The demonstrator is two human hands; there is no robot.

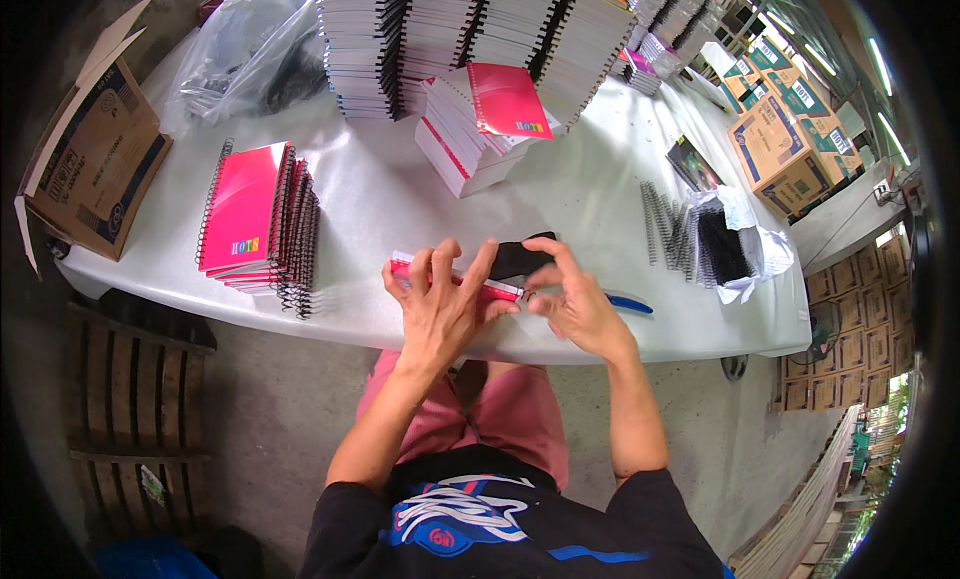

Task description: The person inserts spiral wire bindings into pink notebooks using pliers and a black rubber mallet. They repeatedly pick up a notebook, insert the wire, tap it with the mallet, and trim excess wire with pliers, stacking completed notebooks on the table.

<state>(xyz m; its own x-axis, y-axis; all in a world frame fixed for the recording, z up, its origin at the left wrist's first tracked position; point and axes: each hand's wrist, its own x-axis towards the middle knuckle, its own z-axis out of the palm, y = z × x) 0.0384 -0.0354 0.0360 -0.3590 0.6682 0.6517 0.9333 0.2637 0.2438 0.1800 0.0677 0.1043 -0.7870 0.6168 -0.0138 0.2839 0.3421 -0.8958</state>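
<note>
My left hand (440, 294) is closed round a thin red-covered notebook (497, 290), held at the table's near edge with its long side across me. Close to the right end of that notebook is my right hand (585, 309), its index finger raised away from the thumb and some fingers blurred. A small dark loop of wire shows by the thumb; whether the hand touches it I cannot make out. Behind the notebook lies a black flat object (515, 262). A blue curved handle (630, 304) sticks out past my right hand.
Spiral-bound red notebooks (243, 204) are piled at left, beside an open carton (100, 164). Ahead stand unbound red-covered booklets (465, 144) and tall stacks of bound notebooks (440, 49). Loose black coils (720, 244) lie at right in white wrapping. A wooden pallet (135, 409) is at lower left.
</note>
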